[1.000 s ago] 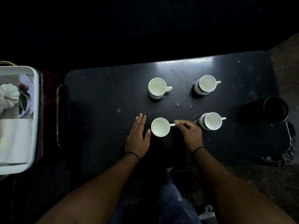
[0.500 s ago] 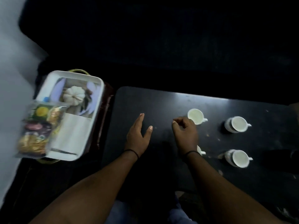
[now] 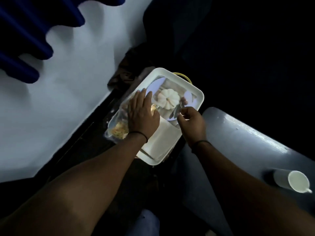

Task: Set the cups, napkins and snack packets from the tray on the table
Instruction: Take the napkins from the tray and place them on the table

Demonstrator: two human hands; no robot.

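The white tray [image 3: 196, 89] lies at centre, left of the dark table [image 3: 238, 133]. Clear snack packets [image 3: 119, 130] lie along its left side, and my left hand [image 3: 142, 116] rests flat on them with straight fingers. A stack of white napkins [image 3: 162, 138] fills the near half of the tray. My right hand [image 3: 192, 123] hovers over the tray's right part, just beyond the napkins, fingers loosely curled, with nothing seen in them. One white cup [image 3: 298, 182] stands on the table at the lower right.
A white pumpkin picture [image 3: 167, 98] shows on the tray's bottom. A pale surface [image 3: 59, 99] and blue curtain folds [image 3: 25, 40] lie to the left. The tray sits on a dark stand with a yellow rim [image 3: 183, 75] behind it.
My view swung left from the table to the tray. Both hands left the cups and moved over the tray; the left now lies on the snack packets, the right hangs by the napkins.
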